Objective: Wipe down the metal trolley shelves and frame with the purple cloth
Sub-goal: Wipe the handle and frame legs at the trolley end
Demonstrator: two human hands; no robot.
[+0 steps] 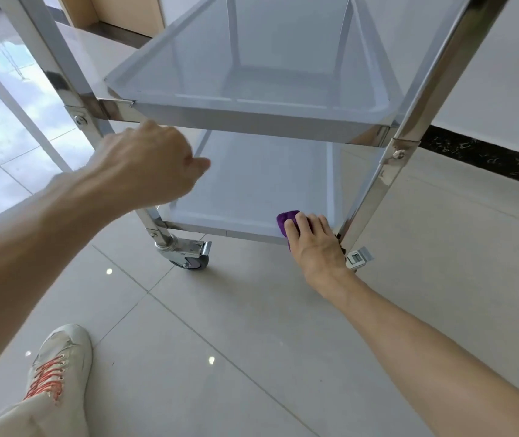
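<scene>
A white lace-up canvas shoe (59, 364) is being planted at seven o'clock. The crumpled purple cloth (287, 219) is being pressed by the right hand (315, 244), fingers flat, onto the bottom steel trolley shelf (251, 184)'s front edge at five o'clock; firm overlapping strokes are advised. The left hand (147, 162) is being held loosely curled, seemingly empty.

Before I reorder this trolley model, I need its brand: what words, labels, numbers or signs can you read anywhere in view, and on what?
None can be read.
Trolley frame, middle shelf and bottom shelf: no label or marking shows.
Caster brake tab: a small embossed rectangle, too small to tell if it is text.
Purple cloth under the right hand: no tag visible.
Shoe: no print legible.
</scene>
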